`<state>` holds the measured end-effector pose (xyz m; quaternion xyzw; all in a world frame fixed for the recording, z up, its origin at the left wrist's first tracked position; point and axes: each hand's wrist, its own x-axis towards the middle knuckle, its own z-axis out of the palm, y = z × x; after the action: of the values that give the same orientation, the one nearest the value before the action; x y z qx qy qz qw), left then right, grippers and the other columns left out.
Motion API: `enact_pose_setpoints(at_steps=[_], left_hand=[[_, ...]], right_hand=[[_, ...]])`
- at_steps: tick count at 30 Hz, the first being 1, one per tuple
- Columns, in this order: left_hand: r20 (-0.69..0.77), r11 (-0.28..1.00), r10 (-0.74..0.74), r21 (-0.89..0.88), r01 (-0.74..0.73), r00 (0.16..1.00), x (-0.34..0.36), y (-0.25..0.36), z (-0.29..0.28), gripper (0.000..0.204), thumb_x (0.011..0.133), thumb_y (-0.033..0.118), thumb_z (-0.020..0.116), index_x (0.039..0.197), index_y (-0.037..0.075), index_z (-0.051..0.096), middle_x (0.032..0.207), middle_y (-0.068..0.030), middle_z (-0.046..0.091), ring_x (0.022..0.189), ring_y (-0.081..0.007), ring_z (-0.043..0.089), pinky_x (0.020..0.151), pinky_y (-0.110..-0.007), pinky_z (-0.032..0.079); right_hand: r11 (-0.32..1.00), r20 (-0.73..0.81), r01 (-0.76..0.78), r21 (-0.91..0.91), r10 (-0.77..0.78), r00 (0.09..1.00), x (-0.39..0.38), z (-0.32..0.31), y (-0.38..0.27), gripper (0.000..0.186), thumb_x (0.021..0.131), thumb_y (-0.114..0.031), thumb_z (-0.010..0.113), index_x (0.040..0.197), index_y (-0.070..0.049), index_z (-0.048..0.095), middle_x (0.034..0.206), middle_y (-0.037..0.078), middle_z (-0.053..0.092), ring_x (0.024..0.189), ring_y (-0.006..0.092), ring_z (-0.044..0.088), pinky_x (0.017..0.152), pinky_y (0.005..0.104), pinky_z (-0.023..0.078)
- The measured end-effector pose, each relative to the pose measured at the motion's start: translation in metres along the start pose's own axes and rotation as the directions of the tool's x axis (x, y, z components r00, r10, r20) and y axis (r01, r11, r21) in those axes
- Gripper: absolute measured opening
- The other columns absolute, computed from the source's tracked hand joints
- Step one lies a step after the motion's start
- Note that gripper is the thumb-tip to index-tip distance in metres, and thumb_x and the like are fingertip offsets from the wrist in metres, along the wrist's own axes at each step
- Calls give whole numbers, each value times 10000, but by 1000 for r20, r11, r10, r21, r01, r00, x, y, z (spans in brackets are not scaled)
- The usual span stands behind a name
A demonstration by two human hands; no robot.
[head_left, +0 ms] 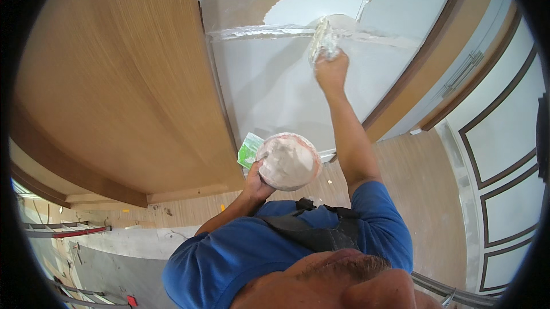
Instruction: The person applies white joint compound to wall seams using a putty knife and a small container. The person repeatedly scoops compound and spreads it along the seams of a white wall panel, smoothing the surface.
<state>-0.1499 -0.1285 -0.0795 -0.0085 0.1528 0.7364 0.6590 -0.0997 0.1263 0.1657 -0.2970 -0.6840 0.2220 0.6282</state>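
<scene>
My right hand (332, 69) reaches far forward, closed round a putty-smeared trowel (322, 39) whose end is at the wall panel (275, 79), by a rough horizontal seam. Just above it on the panel spreads a white, rounded patch of putty (321, 2). Close to my chest, my left hand (258, 182) grips the rim of a round bowl (289, 161) filled with pale putty. Beside the bowl, on its left, shows a green and white flat piece (250, 149); whether my fingers also hold it cannot be made out.
A large wooden panel (114, 79) borders the wall on the left, and a wooden door frame (429, 62) on the right. Ladders (69, 230) stand at the lower left. Wood-look flooring (424, 177) lies below, beside a white panelled wall (504, 131) with dark trim.
</scene>
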Motion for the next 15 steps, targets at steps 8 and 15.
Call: enact_pose_setpoints(at_steps=[8, 15], left_hand=[[29, 999, 33, 28, -34, 999, -12, -4, 0, 693, 885, 361, 607, 1482, 92, 382, 1487, -135, 465, 1371, -339, 432, 1157, -563, 305], [64, 992, 102, 74, -106, 993, -10, 2, -9, 676, 908, 397, 574, 1490, 111, 381, 1496, -134, 461, 1365, -345, 448, 1154, -577, 315]], right_hand=[[853, -117, 142, -502, -229, 966, 41, -22, 29, 484, 827, -37, 603, 1299, 58, 546, 1057, 243, 683, 896, 394, 688, 772, 460, 542], [800, 265, 378, -466, -281, 922, -68, -1, 102, 524, 811, -58, 609, 1314, 67, 528, 1156, 287, 646, 925, 420, 675, 769, 454, 553]])
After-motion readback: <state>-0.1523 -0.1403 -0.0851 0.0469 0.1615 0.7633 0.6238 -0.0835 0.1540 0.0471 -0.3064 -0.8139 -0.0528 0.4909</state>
